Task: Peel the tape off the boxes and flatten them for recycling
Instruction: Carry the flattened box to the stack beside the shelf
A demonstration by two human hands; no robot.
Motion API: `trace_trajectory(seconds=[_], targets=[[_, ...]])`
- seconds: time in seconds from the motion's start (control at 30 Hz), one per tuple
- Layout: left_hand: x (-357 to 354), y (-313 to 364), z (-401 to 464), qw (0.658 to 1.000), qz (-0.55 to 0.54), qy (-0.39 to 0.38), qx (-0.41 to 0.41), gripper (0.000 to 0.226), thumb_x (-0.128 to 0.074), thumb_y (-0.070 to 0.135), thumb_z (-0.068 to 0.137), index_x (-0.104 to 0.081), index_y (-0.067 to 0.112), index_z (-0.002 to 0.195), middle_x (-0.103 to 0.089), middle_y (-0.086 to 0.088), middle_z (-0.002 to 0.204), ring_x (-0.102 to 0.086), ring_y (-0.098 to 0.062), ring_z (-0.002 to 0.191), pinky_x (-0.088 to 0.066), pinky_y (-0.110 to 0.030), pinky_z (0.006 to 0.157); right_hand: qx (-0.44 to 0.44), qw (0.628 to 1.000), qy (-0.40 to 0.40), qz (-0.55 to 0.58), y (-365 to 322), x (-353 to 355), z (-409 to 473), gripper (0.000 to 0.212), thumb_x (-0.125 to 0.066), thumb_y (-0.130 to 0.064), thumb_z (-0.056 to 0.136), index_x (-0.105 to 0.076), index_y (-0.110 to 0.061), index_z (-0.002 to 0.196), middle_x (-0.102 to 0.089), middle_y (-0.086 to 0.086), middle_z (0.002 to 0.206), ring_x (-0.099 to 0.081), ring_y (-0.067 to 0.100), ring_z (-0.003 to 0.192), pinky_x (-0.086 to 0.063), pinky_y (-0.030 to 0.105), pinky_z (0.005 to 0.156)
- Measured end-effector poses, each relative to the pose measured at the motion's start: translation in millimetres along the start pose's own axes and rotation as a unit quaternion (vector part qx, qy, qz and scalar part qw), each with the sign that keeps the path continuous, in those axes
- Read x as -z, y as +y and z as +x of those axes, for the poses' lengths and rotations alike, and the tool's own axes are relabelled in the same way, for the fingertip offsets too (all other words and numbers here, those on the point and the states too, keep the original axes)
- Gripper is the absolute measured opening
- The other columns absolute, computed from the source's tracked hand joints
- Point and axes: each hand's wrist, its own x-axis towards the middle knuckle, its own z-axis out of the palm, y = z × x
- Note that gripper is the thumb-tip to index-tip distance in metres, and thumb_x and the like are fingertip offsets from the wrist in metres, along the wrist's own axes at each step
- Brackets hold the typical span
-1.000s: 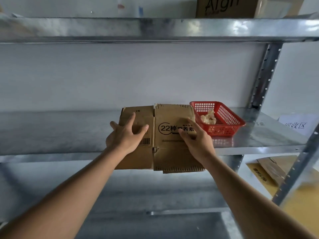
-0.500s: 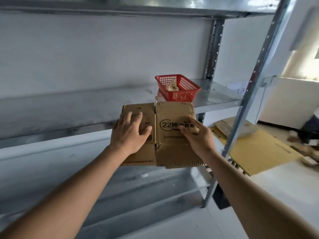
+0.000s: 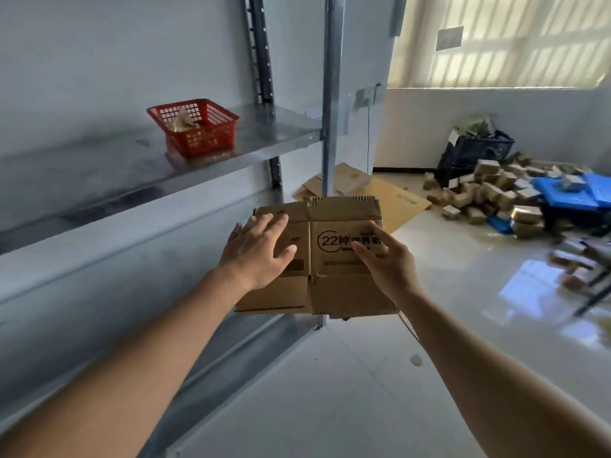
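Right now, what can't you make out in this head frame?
- Flattened box underside: faces away; leftover tape unknowable.
- Its print: covered by right hand fingers.
- Barcode label: under left hand.
- Red basket contents: too small.
- Floor pile of small boxes: blurred.

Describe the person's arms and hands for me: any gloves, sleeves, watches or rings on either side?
Both are bare. The left hand and right hand wear no gloves, and no rings show on the fingers in view. Neither wrist carries a watch or band. Both forearms are uncovered as far as the bottom frame edge, so no sleeve is visible; anything worn higher up is out of view.
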Motion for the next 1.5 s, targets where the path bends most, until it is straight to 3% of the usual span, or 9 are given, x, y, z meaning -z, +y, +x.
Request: trace_trajectory(seconds=[0.27, 0.5, 0.7, 0.77, 1.0, 1.13, 1.23, 1.37, 1.5], targets=[[-59, 132, 75, 0.999, -0.014, -0.012, -0.049, 0.064, -0.043, 0.05, 0.104, -0.029, 0.026, 0.162, -0.034, -0.002, 0.164, -0.034, -0.024, 0.149, -0.023, -0.048, 0.124, -0.044, 0.999, 0.026, -0.012, 120, 100, 29, 0.073, -0.072, -0.055, 0.09, -0.046, -0.031, 0.154, -0.066, 0.003, 0.137, -0.06, 0.011, 0.114, -0.052, 0.04, 0.101], [-105, 228, 142, 0.999, -0.029, -0.022, -0.039, 0.063, -0.047, 0.045, 0.104, -0.031, 0.026, 0.162, -0.037, -0.005, 0.162, -0.038, -0.029, 0.146, -0.032, -0.048, 0.12, -0.059, 0.998, 0.007, -0.015, 207, 175, 96, 0.073, -0.071, -0.057, 0.089, -0.045, -0.035, 0.154, -0.067, 0.001, 0.135, -0.055, 0.006, 0.108, -0.052, 0.036, 0.097], [-138, 261, 215, 0.998, -0.014, -0.04, -0.039, 0.064, -0.047, 0.046, 0.104, -0.029, 0.027, 0.162, -0.036, -0.008, 0.162, -0.037, -0.03, 0.146, -0.028, -0.048, 0.121, -0.093, 0.995, -0.001, 0.023, 263, 192, 155, 0.072, -0.073, -0.062, 0.085, -0.05, -0.039, 0.149, -0.066, -0.007, 0.131, -0.058, 0.007, 0.107, -0.044, 0.01, 0.076], [-151, 265, 242, 0.998, -0.018, -0.047, -0.034, 0.063, -0.047, 0.047, 0.104, -0.03, 0.027, 0.162, -0.035, -0.008, 0.163, -0.036, -0.031, 0.147, -0.027, -0.048, 0.121, -0.101, 0.994, -0.004, 0.033, 276, 188, 180, 0.071, -0.074, -0.062, 0.084, -0.052, -0.04, 0.147, -0.064, -0.011, 0.128, -0.059, 0.007, 0.11, -0.04, 0.004, 0.073], [-198, 243, 362, 0.998, -0.04, -0.057, -0.004, 0.062, -0.045, 0.048, 0.105, -0.029, 0.03, 0.162, -0.031, -0.006, 0.166, -0.031, -0.031, 0.151, -0.025, -0.047, 0.124, -0.096, 0.994, -0.049, 0.01, 314, 148, 310, 0.07, -0.074, -0.06, 0.086, -0.049, -0.043, 0.149, -0.062, -0.001, 0.142, -0.052, 0.008, 0.114, -0.044, 0.027, 0.095], [-219, 219, 446, 0.996, -0.061, -0.068, 0.022, 0.062, -0.045, 0.048, 0.105, -0.028, 0.031, 0.162, -0.028, -0.005, 0.168, -0.026, -0.031, 0.153, -0.024, -0.047, 0.125, -0.105, 0.992, -0.066, 0.022, 323, 116, 393, 0.072, -0.076, -0.059, 0.084, -0.05, -0.044, 0.148, -0.061, -0.004, 0.142, -0.054, 0.008, 0.116, -0.045, 0.022, 0.093], [-228, 202, 499, 0.994, -0.062, -0.077, 0.04, 0.063, -0.044, 0.049, 0.105, -0.026, 0.031, 0.163, -0.027, -0.004, 0.168, -0.024, -0.03, 0.154, -0.021, -0.046, 0.125, -0.106, 0.989, -0.096, 0.029, 328, 94, 452, 0.073, -0.076, -0.058, 0.084, -0.047, -0.047, 0.149, -0.062, -0.005, 0.137, -0.055, 0.01, 0.113, -0.041, 0.012, 0.084], [-235, 181, 560, 0.992, -0.059, -0.09, 0.063, 0.063, -0.045, 0.048, 0.105, -0.026, 0.03, 0.162, -0.026, -0.004, 0.168, -0.024, -0.03, 0.154, -0.021, -0.046, 0.125, -0.118, 0.985, -0.12, 0.028, 334, 65, 525, 0.076, -0.076, -0.06, 0.083, -0.043, -0.048, 0.15, -0.059, -0.001, 0.142, -0.055, 0.019, 0.122, -0.047, 0.032, 0.095], [-246, 161, 619, 0.99, -0.053, -0.094, 0.093, 0.063, -0.045, 0.048, 0.106, -0.026, 0.029, 0.163, -0.026, -0.005, 0.168, -0.022, -0.03, 0.155, -0.019, -0.046, 0.126, -0.122, 0.98, -0.151, 0.048, 346, 32, 593, 0.079, -0.077, -0.065, 0.079, -0.043, -0.052, 0.148, -0.058, -0.01, 0.137, -0.053, 0.013, 0.117, -0.044, 0.031, 0.091]])
